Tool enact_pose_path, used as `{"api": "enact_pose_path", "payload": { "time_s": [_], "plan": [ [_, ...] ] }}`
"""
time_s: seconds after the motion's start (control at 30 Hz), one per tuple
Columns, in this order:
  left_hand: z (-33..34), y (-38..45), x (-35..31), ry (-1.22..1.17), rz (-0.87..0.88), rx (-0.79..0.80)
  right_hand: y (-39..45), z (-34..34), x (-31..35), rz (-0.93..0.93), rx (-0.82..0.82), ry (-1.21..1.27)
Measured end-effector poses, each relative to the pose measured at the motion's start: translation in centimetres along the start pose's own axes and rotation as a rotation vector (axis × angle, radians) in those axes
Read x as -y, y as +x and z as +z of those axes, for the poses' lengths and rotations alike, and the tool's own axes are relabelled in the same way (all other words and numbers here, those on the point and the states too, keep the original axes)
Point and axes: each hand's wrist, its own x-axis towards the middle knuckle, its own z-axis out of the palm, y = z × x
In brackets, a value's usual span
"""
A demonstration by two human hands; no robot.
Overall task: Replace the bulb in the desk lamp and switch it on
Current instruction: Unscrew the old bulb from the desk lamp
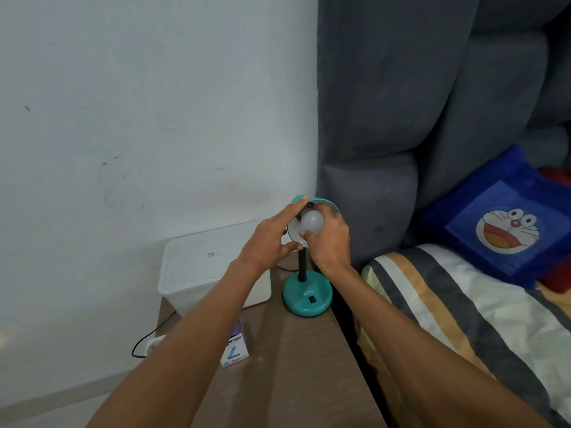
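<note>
- The grey upholstered headboard fills the upper right, rising beside the pale wall.
- The bed carries a sheet striped in cream, tan and dark grey, with a blue cartoon-cat pillow propped at its head.
- The wooden bedside table stands between wall and bed, its brown grain running away from the camera.
- A white lidded plastic box sits at the table's back left, against the wall.
- The desk lamp stands at the table's back right corner, just beside the box: a round teal base marked "ATN" with a black rocker switch, and a black stem going straight up to a teal shade with a white inside, tilted so its opening faces the camera and slightly down-left.
- The left hand has its fingers spread and extended, the fingertips lying along the shade's upper left rim and the thumb near its lower edge; it steadies the shade without closing around it.
- The right hand is curled around the bulb, thumb beneath and fingers over the far side.
- A small purple-and-white carton lies on the table near the left forearm.
- The bulb is frosted white, round and unlit, within the shade's mouth; its long axis runs from the dark socket behind it towards the camera, dome end foremost.
</note>
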Motion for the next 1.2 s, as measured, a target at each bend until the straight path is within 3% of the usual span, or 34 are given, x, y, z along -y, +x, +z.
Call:
{"api": "enact_pose_path", "payload": {
  "time_s": [0.33,0.6,1.2],
  "plan": [
    [0.2,0.1,-0.1,0.0,0.013,0.006,0.2,-0.4,0.1,0.073,-0.007,0.172],
    [0.2,-0.1,-0.4,0.002,0.011,0.0,-0.4,-0.6,0.4,0.062,-0.062,0.081],
    [0.3,-0.1,-0.7,-0.008,-0.006,-0.007,0.0,-0.8,0.0,0.137,0.058,0.106]
  ]
}}
